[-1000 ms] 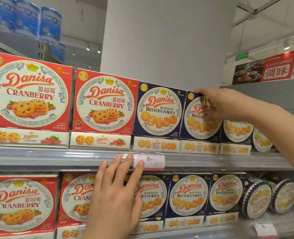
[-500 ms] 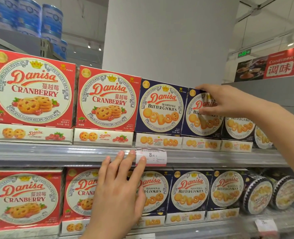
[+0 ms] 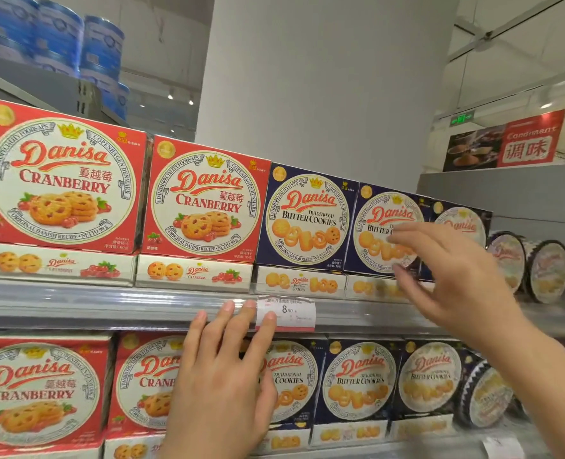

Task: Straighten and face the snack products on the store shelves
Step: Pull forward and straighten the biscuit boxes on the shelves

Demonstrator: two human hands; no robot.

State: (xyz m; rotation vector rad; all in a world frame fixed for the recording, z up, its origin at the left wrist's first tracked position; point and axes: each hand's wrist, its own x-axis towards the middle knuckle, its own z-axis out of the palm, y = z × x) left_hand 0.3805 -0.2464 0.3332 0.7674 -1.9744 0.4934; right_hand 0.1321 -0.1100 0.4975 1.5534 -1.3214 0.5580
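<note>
Right hand [image 3: 453, 276] hovers open before the second butter cookie box [image 3: 382, 226]. Left hand [image 3: 221, 376], fingers straight, rests on the shelf edge [image 3: 108, 303]. Push box face flush with neighbours.

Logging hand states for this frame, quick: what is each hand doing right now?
Left hand: open, straight fingers resting on the grey metal shelf edge.
Right hand: open, fingers spread before the dark blue butter cookie box, holding nothing.

Single head-worn wide-angle view, close to grey metal store shelves [image 3: 108, 306], facing forward and slightly upward, angled rightward along cardboard cookie boxes [image 3: 204, 200]
</note>
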